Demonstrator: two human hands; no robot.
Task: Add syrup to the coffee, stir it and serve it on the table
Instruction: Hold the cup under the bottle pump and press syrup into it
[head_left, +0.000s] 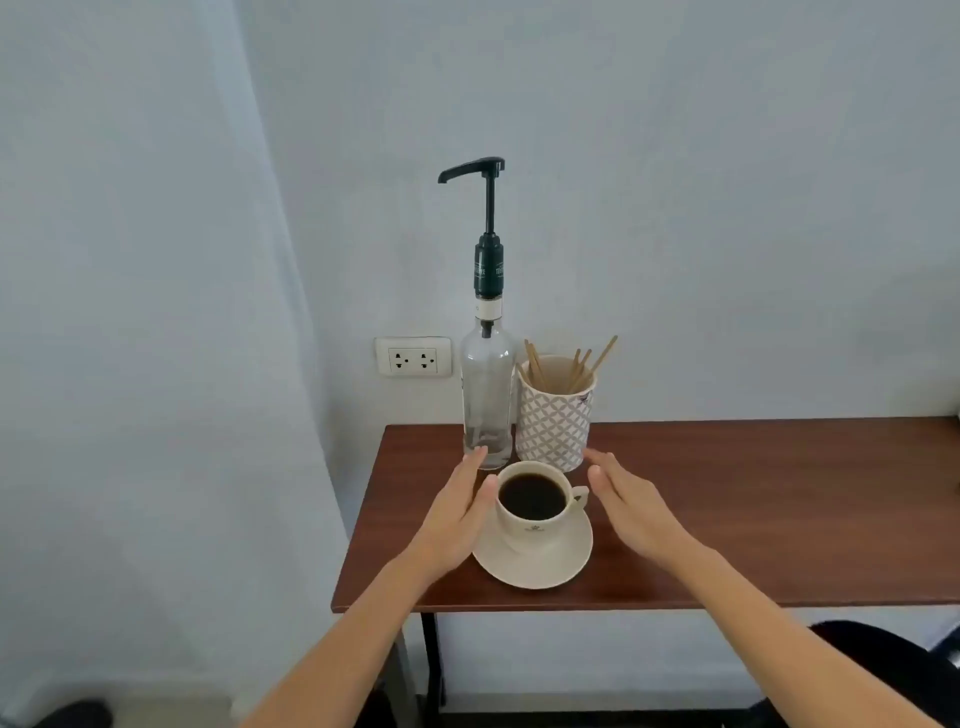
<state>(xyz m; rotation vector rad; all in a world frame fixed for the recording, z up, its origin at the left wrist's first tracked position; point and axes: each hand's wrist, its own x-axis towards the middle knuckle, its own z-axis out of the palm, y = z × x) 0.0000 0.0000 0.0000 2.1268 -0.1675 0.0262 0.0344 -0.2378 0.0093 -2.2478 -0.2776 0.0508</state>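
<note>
- One pale wall (675, 182) fills the upper field of the head view; a white double socket (413, 356) is set into it just left of the bottle.
- Table (753, 509): a dark brown wooden top on black legs, its back edge against the wall and its left end near the centre of the view.
- Syrup bottle (487, 395): clear glass, upright at the back left of the table, with only a little clear liquid visible at its base. A tall black pump (488, 208) rises from its neck, the spout pointing left.
- Patterned holder (555, 415): a white-and-grey cup just beside the bottle on its right, holding several wooden stir sticks (582, 364) that lean outward over its rim.
- Left hand (457, 514): open, fingers extended and together, palm turned toward the cup; the thumb lies at or very near the cup's left wall, and the fingertips reach up beside the base of the bottle.
- Right hand (628, 504): open likewise, palm facing the cup's handle side, apart from the cup and gripping nothing.
- Saucer (550, 566): cream, resting near the front left edge of the table, between the two hands.
- Coffee cup (535, 519): cream, seated on the saucer directly in front of the bottle and holder, handle to the right, filled with black coffee (532, 496).
</note>
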